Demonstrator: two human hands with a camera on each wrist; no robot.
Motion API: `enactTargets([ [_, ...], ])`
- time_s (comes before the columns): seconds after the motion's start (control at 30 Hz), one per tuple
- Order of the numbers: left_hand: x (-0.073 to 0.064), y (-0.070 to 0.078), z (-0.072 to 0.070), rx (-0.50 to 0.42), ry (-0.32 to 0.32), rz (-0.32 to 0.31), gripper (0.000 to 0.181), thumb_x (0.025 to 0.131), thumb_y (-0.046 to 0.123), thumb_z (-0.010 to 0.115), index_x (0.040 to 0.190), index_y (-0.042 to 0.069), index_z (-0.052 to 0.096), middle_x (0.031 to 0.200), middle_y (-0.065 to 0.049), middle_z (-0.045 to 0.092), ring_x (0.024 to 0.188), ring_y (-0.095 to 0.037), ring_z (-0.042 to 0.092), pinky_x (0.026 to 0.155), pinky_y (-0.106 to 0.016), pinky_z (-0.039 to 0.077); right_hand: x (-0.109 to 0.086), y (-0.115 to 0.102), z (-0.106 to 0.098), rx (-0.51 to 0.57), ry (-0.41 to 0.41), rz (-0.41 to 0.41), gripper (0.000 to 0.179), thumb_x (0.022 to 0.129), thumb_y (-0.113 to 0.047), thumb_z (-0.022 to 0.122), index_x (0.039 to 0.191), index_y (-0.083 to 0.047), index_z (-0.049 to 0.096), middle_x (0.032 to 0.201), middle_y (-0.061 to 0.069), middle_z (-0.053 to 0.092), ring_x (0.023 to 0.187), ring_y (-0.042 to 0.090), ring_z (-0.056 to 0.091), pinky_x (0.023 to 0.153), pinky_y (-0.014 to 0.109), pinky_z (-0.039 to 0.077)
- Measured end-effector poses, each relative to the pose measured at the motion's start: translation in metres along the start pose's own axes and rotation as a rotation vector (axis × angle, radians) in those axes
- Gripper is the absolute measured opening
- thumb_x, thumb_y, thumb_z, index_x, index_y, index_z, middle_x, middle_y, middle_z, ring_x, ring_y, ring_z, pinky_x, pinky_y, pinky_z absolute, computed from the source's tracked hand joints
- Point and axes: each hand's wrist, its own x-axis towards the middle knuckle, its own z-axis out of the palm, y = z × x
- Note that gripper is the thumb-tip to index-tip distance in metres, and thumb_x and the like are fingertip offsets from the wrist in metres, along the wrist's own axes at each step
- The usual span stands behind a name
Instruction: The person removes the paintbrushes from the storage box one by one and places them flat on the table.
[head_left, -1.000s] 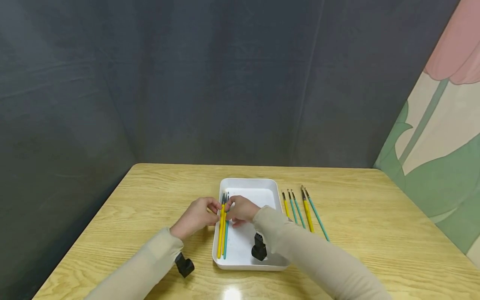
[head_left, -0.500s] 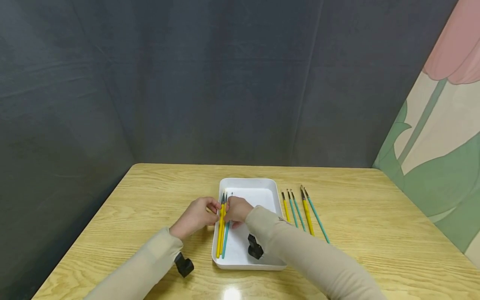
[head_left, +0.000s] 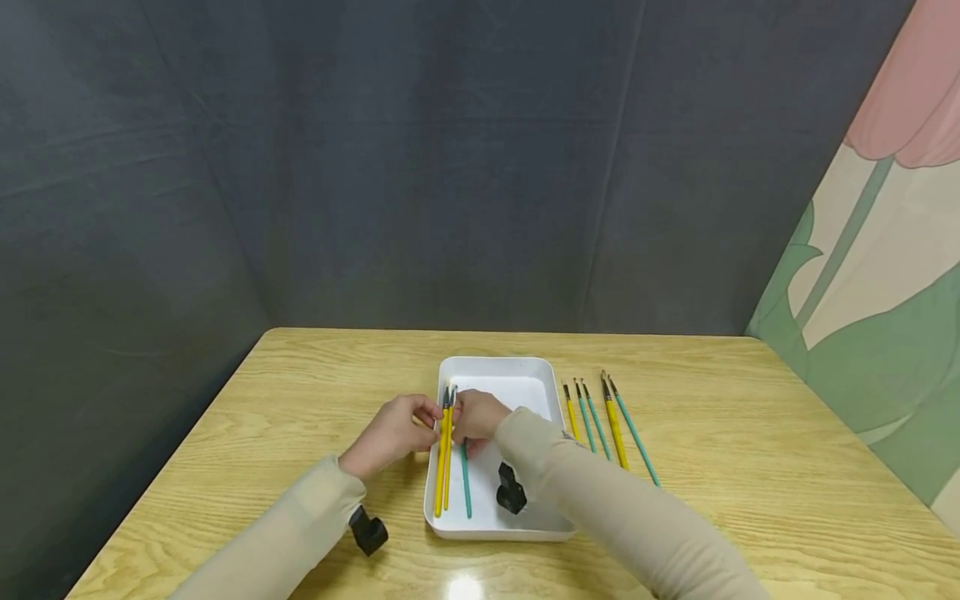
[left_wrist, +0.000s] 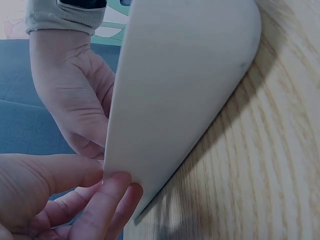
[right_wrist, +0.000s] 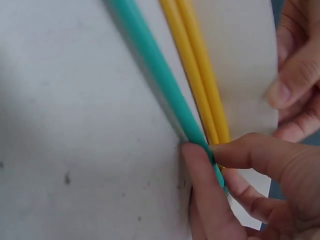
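A wooden table (head_left: 337,367) holds a tray (head_left: 517,390) and paintbrushes (head_left: 617,432).

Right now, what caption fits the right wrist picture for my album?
Right hand pinches a teal brush beside two yellow ones in a white tray.

Your right hand (head_left: 480,415) pinches a slim teal brush (head_left: 467,483), its thumb and fingers (right_wrist: 207,197) close to the ferrule. The handle slants, its butt towards the tray's near edge; your hand hides the bristles. Just left of it, two yellow brushes (head_left: 441,467) lie side by side along the tray's left edge, dark ferrules towards its far edge. The white tray (head_left: 495,535) is rectangular with rounded corners, flat on the wooden surface (head_left: 240,433). Your left hand (head_left: 392,432) pinches its left rim.
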Motion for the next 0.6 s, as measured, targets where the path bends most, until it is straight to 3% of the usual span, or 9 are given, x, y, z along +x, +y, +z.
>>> enactTargets([
  [0.3, -0.001, -0.001, -0.001, 0.000, 0.001, -0.001, 0.024, 0.079, -0.006, 0.067, 0.102, -0.002, 0.064, 0.093, -0.011, 0.059, 0.078, -0.018, 0.056, 0.064, -0.027, 0.055, -0.009, 0.007, -0.014, 0.250, -0.090, 0.016, 0.030, 0.077, 0.013, 0.061, 0.104, 0.000, 0.055, 0.062, 0.006, 0.050, 0.047, 0.015, 0.052, 0.052, 0.027, 0.055],
  [0.6, -0.001, -0.001, 0.001, -0.003, 0.014, 0.003, 0.022, 0.080, -0.004, 0.068, 0.101, -0.002, 0.065, 0.092, -0.011, 0.058, 0.074, -0.017, 0.057, 0.063, -0.026, 0.055, -0.032, 0.014, -0.043, 0.348, -0.093, -0.042, 0.036, 0.082, 0.009, 0.062, 0.115, 0.000, 0.054, 0.084, 0.006, 0.052, 0.068, 0.015, 0.055, 0.064, 0.031, 0.059],
])
